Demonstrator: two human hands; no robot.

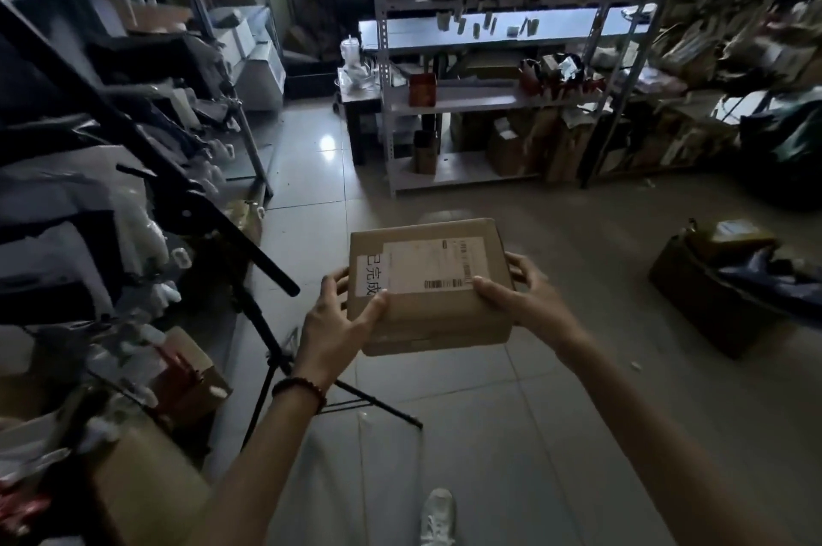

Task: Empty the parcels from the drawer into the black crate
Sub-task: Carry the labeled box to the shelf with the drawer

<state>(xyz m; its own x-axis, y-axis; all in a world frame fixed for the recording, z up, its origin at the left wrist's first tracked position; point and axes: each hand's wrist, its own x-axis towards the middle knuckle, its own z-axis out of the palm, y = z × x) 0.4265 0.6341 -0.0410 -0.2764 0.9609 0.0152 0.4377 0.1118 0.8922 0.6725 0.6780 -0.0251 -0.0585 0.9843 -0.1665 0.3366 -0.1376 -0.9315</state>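
I carry a brown cardboard parcel (429,292) with a white shipping label in front of me, above the tiled floor. My left hand (336,321) grips its left near corner, thumb on top. My right hand (511,292) grips its right side, thumb on the label's edge and fingers wrapped behind. The parcel tilts slightly toward me. A dark crate-like box (711,301) holding parcels and dark bags stands on the floor at the right. No drawer is in view.
A black tripod (267,336) stands close on my left, its legs spread across the floor. Packed shelving (111,189) lines the left side, and a metal rack (489,100) stands ahead. A cardboard box (147,479) sits at lower left.
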